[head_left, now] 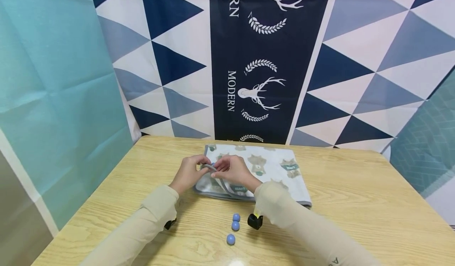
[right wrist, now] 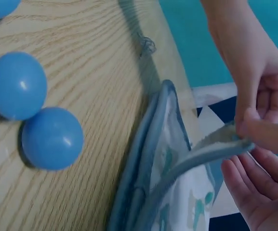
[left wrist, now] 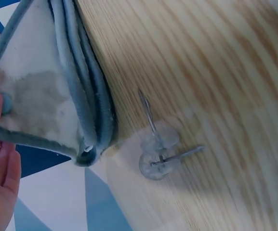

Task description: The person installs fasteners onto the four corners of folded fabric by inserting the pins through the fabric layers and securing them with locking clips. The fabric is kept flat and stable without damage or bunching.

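Observation:
A folded white blanket (head_left: 277, 167) with grey edging and a bear print lies on the table. At its near left corner my left hand (head_left: 188, 174) pinches the raised, grey-edged flap. My right hand (head_left: 235, 171) pinches that same flap from the other side, thumb toward me. Between the fingertips shows a small blue piece (head_left: 213, 164); in the left wrist view the blue piece (left wrist: 6, 103) sits against the flap beside a thumb. How it is fixed there is hidden by the fingers. The right wrist view shows both hands meeting at the flap's corner (right wrist: 240, 144).
Three round blue pieces (head_left: 235, 225) lie on the wooden table (head_left: 355, 202) in front of the blanket. Left of the blanket are two clear-headed pins (left wrist: 160, 151) with metal shafts, points outward. A patterned cloth (head_left: 177, 60) hangs behind the table, and a teal curtain (head_left: 60, 100) at the left.

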`<state>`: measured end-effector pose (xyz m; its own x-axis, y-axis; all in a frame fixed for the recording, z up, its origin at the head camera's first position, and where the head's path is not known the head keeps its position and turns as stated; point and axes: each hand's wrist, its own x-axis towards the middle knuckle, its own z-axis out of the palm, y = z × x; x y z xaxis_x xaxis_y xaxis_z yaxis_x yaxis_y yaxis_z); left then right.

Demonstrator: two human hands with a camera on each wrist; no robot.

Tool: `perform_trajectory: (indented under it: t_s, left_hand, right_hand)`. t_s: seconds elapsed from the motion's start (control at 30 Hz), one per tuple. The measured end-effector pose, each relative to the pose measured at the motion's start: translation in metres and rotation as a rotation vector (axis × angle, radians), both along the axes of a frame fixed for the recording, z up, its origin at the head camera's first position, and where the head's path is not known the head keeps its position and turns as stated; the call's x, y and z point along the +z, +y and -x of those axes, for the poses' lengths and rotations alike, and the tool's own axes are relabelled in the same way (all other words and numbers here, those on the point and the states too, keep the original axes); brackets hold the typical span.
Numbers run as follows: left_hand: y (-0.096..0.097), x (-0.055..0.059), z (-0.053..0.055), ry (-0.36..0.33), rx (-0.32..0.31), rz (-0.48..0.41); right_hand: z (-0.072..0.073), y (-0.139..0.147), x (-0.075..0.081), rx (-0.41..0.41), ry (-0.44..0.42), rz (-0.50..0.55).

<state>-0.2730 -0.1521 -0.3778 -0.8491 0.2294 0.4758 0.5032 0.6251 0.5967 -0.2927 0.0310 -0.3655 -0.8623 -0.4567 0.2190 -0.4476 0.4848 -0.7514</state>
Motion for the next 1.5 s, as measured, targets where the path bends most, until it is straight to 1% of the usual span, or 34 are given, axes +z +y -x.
perform_trajectory:
  t_s: [0.1,0.17,0.3,0.37,0.43,0.53,0.57,0.7,0.73,0.77,0.83,0.93,1.0,1.07,1.13,1.27,1.33,1.43,1.5]
  left_hand:
    - [0.002,0.000,-0.001,-0.024,0.013,-0.001]
    - [0.002,0.000,-0.003,-0.048,0.035,-0.012]
    - [-0.002,0.002,-0.008,-0.083,0.087,-0.030]
    - [-0.006,0.003,-0.011,-0.085,0.101,-0.023]
    - [-0.011,0.003,-0.014,-0.091,0.100,-0.006]
    - [-0.018,0.002,-0.021,-0.122,0.066,0.048]
    - [-0.021,0.001,-0.023,-0.138,0.041,0.077]
    - [-0.035,0.000,-0.033,-0.205,-0.064,0.238]
    - [-0.038,-0.001,-0.035,-0.209,-0.086,0.288]
    - [-0.041,-0.001,-0.038,-0.204,-0.113,0.339]
    - [-0.048,-0.003,-0.044,-0.159,-0.158,0.453]
    - [-0.055,-0.004,-0.051,-0.047,-0.228,0.595]
    - [-0.058,-0.004,-0.054,0.020,-0.261,0.653]
    - [-0.060,-0.003,-0.056,0.056,-0.271,0.680]
    - [-0.062,-0.003,-0.056,0.075,-0.271,0.695]
    - [-0.064,-0.006,-0.055,0.099,-0.270,0.719]
    - [-0.064,-0.007,-0.054,0.114,-0.270,0.726]
    - [-0.065,-0.009,-0.054,0.121,-0.270,0.730]
    - [-0.066,-0.008,-0.054,0.124,-0.270,0.727]
  right_hand:
    - [0.001,0.000,-0.001,-0.030,0.019,0.000]
    - [0.003,0.001,0.001,-0.044,0.035,0.000]
    - [0.009,0.006,0.005,-0.089,0.030,0.001]
    - [0.013,0.009,0.008,-0.135,0.010,0.007]
    - [0.019,0.013,0.011,-0.187,-0.013,0.019]
    - [0.027,0.022,0.015,-0.263,-0.059,0.049]
    - [0.030,0.026,0.016,-0.284,-0.079,0.063]
    - [0.041,0.044,0.021,-0.352,-0.114,0.100]
    - [0.044,0.049,0.022,-0.370,-0.116,0.105]
    - [0.046,0.054,0.023,-0.381,-0.118,0.108]
    - [0.051,0.062,0.023,-0.411,-0.126,0.110]
    - [0.057,0.074,0.025,-0.455,-0.150,0.119]
    - [0.061,0.080,0.025,-0.486,-0.179,0.129]
    - [0.064,0.085,0.025,-0.507,-0.202,0.145]
    - [0.067,0.088,0.024,-0.527,-0.230,0.157]
    - [0.070,0.092,0.014,-0.558,-0.275,0.182]
    - [0.071,0.094,0.008,-0.582,-0.287,0.167]
    - [0.072,0.096,-0.001,-0.630,-0.298,0.114]
    - [0.073,0.097,-0.005,-0.648,-0.298,0.087]
